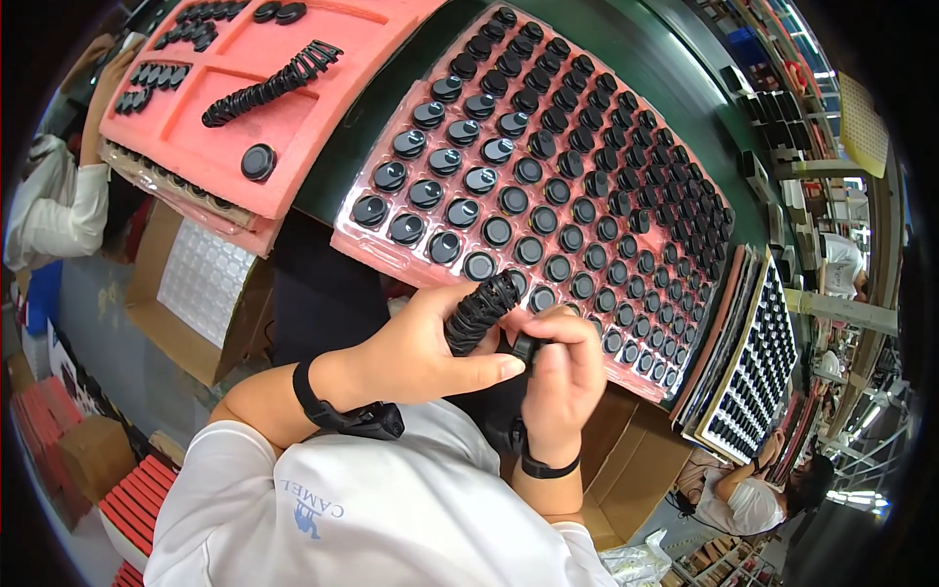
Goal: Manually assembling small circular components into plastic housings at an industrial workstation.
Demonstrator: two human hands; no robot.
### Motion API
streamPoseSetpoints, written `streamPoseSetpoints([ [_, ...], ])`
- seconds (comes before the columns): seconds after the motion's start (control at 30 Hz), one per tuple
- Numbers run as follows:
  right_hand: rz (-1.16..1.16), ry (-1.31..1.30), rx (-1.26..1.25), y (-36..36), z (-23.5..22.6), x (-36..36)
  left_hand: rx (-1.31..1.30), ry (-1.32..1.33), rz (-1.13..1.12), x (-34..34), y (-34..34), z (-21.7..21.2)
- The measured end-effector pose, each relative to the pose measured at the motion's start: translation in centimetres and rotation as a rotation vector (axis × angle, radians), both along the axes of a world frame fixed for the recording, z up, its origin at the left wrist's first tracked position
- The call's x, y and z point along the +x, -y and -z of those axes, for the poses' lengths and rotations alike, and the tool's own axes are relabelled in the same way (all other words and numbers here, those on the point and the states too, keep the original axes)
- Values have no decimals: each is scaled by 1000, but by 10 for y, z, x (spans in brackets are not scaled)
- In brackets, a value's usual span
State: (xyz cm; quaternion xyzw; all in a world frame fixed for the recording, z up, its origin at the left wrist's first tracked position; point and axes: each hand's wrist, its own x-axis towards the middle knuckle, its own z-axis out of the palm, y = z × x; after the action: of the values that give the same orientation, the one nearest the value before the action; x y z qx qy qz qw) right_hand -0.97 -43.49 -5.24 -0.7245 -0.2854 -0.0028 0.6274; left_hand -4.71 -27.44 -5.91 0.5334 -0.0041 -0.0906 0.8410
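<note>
My left hand (416, 338) is wrapped round a stack of black ring-like parts (477, 315), its thumb stretched toward my right hand. Between the thumb and fingers of my right hand (565, 382) is a small black round part (525, 347), close beside the stack. Fingers partly cover this part, so its exact kind is hard to make out. Just beyond both hands lies a clear plastic tray (364, 243) on pink foam, filled with rows of black round caps (528, 170). Some caps at its left show glossy tops; others look matt.
At the upper left, a pink foam tray (367, 22) carries a curved row of black rings (264, 93) and a loose round cap (258, 161). A cardboard box (156, 264) stands below it. Another filled tray (748, 377) leans at the right. Co-workers sit at both sides.
</note>
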Motion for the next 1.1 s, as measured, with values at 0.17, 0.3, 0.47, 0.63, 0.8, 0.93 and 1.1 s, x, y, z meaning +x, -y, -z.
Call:
streamPoseSetpoints([
  [0.17,1,-253,294,1,-3,-1,62,-2,48,0,-3,0],
  [0.3,21,-126,157,-2,-1,-2,-3,43,52,2,-1,-4],
  [0.47,-35,-221,286,3,-1,-1,-24,11,65,-1,-3,-3],
  [0.63,11,-199,102,-4,-8,-4,15,8,67,0,-4,-1],
  [0.8,-81,-319,297,4,-8,-2,-47,22,37,0,-3,1],
  [0.93,-46,-169,180,8,-8,1,-39,56,7,0,-4,-1],
  [1.1,-41,-26,-45,9,-14,4,-167,52,-89,3,1,3],
])
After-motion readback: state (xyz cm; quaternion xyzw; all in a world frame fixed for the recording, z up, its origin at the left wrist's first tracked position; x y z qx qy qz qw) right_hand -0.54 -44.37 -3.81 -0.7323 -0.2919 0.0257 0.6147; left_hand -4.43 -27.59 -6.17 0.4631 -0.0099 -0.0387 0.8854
